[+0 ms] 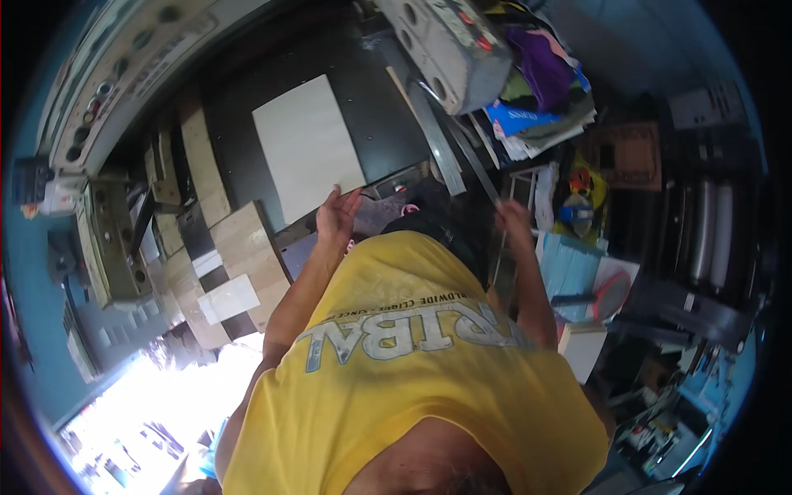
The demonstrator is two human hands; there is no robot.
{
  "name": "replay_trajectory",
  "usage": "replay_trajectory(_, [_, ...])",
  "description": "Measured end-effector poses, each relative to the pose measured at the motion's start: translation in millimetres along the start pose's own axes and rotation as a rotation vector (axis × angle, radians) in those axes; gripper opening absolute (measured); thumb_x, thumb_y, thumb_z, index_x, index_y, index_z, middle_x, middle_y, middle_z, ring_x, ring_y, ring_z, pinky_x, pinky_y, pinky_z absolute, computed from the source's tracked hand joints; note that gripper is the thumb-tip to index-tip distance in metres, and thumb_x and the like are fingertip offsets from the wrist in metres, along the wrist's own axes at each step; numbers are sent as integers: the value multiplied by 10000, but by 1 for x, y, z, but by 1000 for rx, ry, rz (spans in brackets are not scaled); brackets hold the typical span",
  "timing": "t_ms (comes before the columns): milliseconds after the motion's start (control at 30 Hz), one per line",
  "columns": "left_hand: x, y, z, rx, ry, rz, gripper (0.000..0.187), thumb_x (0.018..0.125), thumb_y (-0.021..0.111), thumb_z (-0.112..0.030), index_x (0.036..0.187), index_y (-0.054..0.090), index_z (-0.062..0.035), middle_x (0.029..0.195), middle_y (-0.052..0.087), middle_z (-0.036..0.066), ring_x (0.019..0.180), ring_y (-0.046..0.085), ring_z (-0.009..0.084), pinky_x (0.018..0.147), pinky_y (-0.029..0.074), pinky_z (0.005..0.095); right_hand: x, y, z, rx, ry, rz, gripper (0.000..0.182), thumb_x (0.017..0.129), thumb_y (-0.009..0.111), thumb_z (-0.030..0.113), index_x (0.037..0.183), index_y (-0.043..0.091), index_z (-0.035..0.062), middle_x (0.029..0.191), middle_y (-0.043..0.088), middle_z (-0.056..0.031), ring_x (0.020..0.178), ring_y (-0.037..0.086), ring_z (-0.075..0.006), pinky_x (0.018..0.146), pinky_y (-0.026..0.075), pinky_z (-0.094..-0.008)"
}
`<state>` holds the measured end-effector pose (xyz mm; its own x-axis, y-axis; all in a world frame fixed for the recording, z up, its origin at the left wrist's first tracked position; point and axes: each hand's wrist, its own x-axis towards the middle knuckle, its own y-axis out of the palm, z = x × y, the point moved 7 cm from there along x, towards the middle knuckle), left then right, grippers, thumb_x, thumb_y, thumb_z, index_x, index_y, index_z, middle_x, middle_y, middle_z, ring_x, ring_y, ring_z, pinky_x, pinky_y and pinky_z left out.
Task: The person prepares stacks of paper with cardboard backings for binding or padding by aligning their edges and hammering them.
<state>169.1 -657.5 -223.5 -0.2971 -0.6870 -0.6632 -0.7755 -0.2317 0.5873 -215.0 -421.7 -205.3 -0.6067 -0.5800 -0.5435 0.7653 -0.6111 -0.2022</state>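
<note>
A blank white sheet [309, 148] lies on a dark, flat work surface [235, 99]. My left hand [334, 221] is at the sheet's near edge, one digit over the white face and the other fingers along the edge. Off to the right, my right hand [515, 223] is closed around the near end of a long thin strip [475, 161], which looks like a metal ruler. The strip slants up and away from the fist. Beside it, a wider grey metal bar [437, 136] rests across the right side of the surface.
Wooden boards [239, 243] with white pieces [229, 299] lie at left. A grey machine housing [450, 49] stands at upper right, beside piled cloth and bags [540, 78]. Light-blue boxes [569, 268] and a red-rimmed racket-like object [612, 295] are right of my arm.
</note>
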Motion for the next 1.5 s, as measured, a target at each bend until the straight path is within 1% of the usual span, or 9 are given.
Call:
replay_trajectory(67, [-8, 6, -5, -22, 5, -2, 324, 996, 571, -233, 1173, 543, 36, 1122, 653, 228, 1087, 652, 313, 959, 539, 421, -35, -37, -20, 141, 72, 138, 157, 962, 641, 210, 1058, 642, 86, 799, 577, 47, 686, 529, -55, 586, 411, -216])
replay_trajectory(100, [-12, 8, -9, -30, 21, -15, 325, 994, 575, -224, 1166, 542, 50, 1117, 653, 234, 1075, 655, 319, 957, 537, 424, -74, -49, 4, 264, 58, 95, 126, 957, 638, 173, 1036, 643, 75, 829, 600, 46, 701, 546, -54, 657, 476, -229])
replay_trajectory(267, [-27, 21, -31, -56, 68, -29, 325, 989, 586, -211, 1145, 544, 71, 1088, 650, 240, 1044, 661, 326, 961, 534, 430, -158, -106, 22, 67, 4, 150, 159, 948, 651, 167, 1022, 645, 26, 762, 604, 3, 659, 553, -89, 623, 454, -257])
replay_trajectory(567, [-28, 37, -46, -99, 86, 3, 309, 999, 576, -211, 1164, 533, 48, 1095, 654, 222, 1035, 669, 311, 944, 547, 414, -88, 69, 24, -208, -93, 194, 107, 945, 630, 140, 935, 669, 41, 714, 587, 13, 575, 495, -65, 518, 382, -229])
replay_trajectory(767, [-4, 15, -20, -25, 77, -57, 328, 1006, 572, -227, 1202, 533, 33, 1111, 661, 209, 1041, 672, 300, 925, 554, 399, -9, 223, 28, -302, -197, 545, 89, 961, 563, 45, 935, 622, -17, 779, 662, -65, 719, 703, -149, 588, 545, -264])
replay_trajectory(900, [9, 4, -2, -17, 105, -97, 322, 994, 598, -218, 1132, 539, 67, 1080, 658, 211, 979, 694, 308, 842, 585, 404, -15, 285, 49, -130, -78, 623, 107, 972, 536, 32, 982, 591, -59, 808, 684, -128, 712, 723, -201, 565, 555, -264])
replay_trajectory(1067, [1, 0, 0, 139, 59, -192, 335, 982, 612, -257, 1144, 571, 34, 1041, 673, 173, 934, 687, 285, 773, 584, 381, -14, 312, 41, -105, -61, 641, 114, 969, 535, 30, 984, 589, -69, 825, 700, -159, 693, 724, -212, 570, 582, -285])
replay_trajectory(1300, [-3, -12, 4, 249, 147, -349, 326, 926, 699, -283, 997, 608, 21, 856, 692, 123, 640, 648, 187, 573, 585, 334, -12, 317, 34, -118, -39, 709, 117, 974, 541, 66, 983, 589, -40, 831, 693, -139, 707, 709, -209, 632, 565, -297])
replay_trajectory(1500, [-9, -8, 0, 444, 197, -478, 317, 914, 713, -282, 894, 634, 24, 799, 685, 107, 604, 645, 178, 531, 581, 320, -9, 317, 32, -117, -21, 735, 121, 975, 542, 73, 989, 592, -37, 829, 690, -133, 710, 705, -206, 634, 561, -296])
